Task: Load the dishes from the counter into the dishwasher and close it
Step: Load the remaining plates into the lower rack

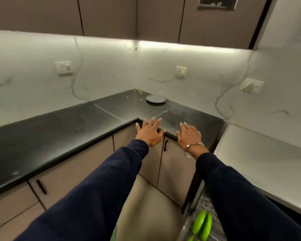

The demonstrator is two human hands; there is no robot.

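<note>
A grey plate [155, 99] lies flat on the black L-shaped counter [59, 134], near its far corner. My left hand [150, 132] is stretched forward with fingers spread over the counter's inner corner edge, holding nothing. My right hand [189, 134], with a metal bangle at the wrist, reaches beside it with straight fingers over the counter edge, also empty. Both hands are well short of the plate. At the bottom right the open dishwasher rack [198, 211] shows, with green dishes [202, 224] standing in it.
Crumbs lie in the counter's far corner [137, 92]. Beige cabinet doors with dark handles [165, 146] run below the counter. A pale grey surface [268, 162] stands at the right above the dishwasher. Wall sockets [181, 71] sit on the marble backsplash.
</note>
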